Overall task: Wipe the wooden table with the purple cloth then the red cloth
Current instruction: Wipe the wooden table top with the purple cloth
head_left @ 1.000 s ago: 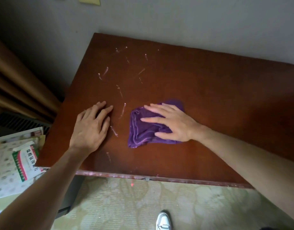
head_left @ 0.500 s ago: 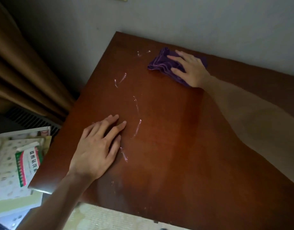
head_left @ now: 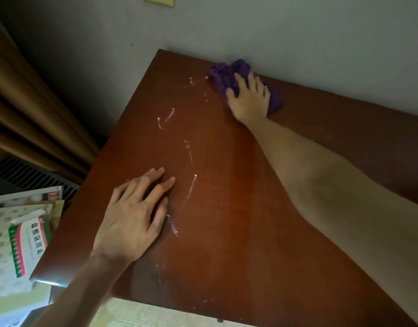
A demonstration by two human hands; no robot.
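Note:
The wooden table (head_left: 238, 208) is reddish brown and fills most of the view, its far edge against a grey wall. White streaks (head_left: 191, 187) run across its left half. The purple cloth (head_left: 223, 73) lies bunched at the table's far edge by the wall. My right hand (head_left: 249, 100) presses down on the cloth with the arm stretched out. My left hand (head_left: 134, 215) lies flat on the table near its left edge, fingers spread, holding nothing. No red cloth is in view.
Brown curtains (head_left: 30, 109) hang at the left beside the table. Printed papers and a box with red and green print (head_left: 26, 241) lie below the table's left edge. A patterned floor (head_left: 144, 315) shows beneath the near edge.
My right hand has pushed the purple cloth from the near middle of the table up to the far edge by the wall. My left hand has stayed planted on the table.

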